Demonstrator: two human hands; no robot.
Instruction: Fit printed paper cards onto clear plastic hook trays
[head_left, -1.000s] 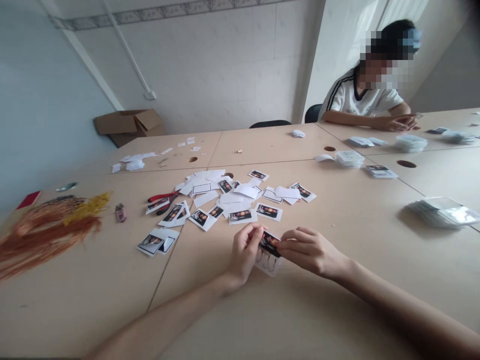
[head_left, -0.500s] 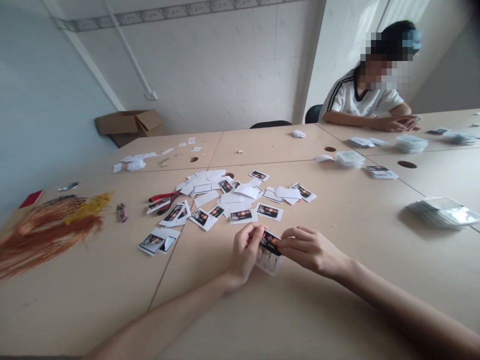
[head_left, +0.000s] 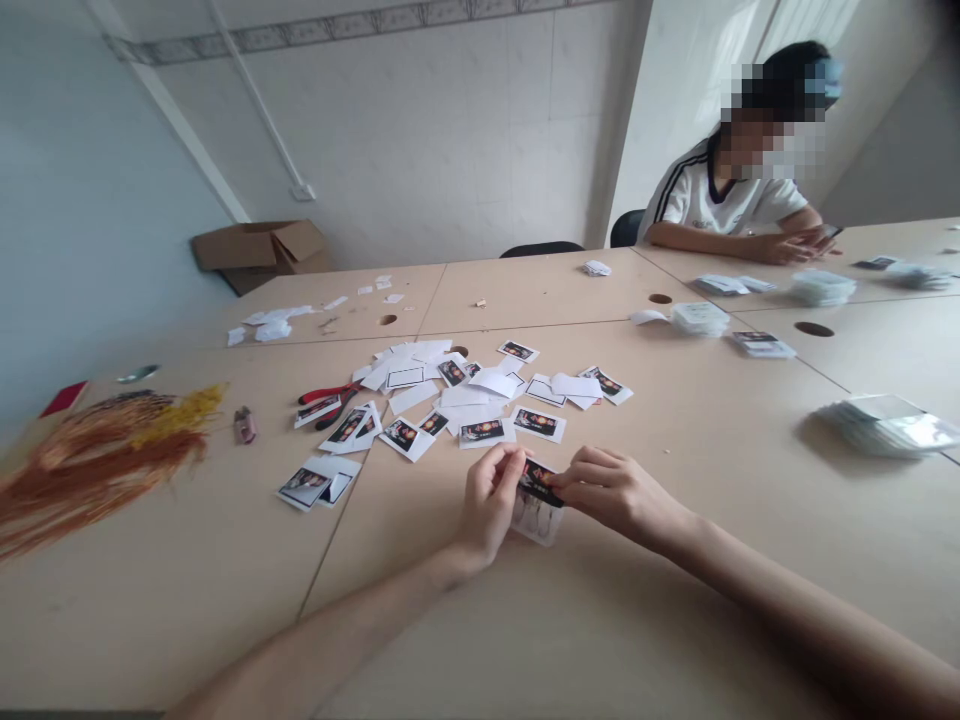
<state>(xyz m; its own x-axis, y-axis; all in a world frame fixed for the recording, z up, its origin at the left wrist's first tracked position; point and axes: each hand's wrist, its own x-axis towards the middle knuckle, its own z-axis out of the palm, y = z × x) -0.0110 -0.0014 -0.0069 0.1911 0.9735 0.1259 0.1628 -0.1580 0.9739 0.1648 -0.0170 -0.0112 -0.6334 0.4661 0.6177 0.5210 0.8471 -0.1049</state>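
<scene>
A small clear plastic case (head_left: 537, 518) with hooks inside and a black printed card (head_left: 541, 482) across its top part is between my two hands above the table. My left hand (head_left: 491, 500) grips its left edge with thumb and fingers. On the right edge, my right hand (head_left: 615, 492) pinches the card and case with its fingertips. Just beyond my hands lies a loose heap of white and black printed cards (head_left: 486, 432), some face up, some face down.
Red-handled pliers (head_left: 339, 410), a small pink tool (head_left: 244, 425) and orange and yellow strands (head_left: 112, 450) lie to the left. Stacked clear cases (head_left: 885, 425) are at right. A person (head_left: 720, 205) sits across the table; a cardboard box (head_left: 259, 250) stands behind it.
The case between my hands has tilted slightly, its lower edge a little higher. Both hands keep their hold, with small finger shifts.
</scene>
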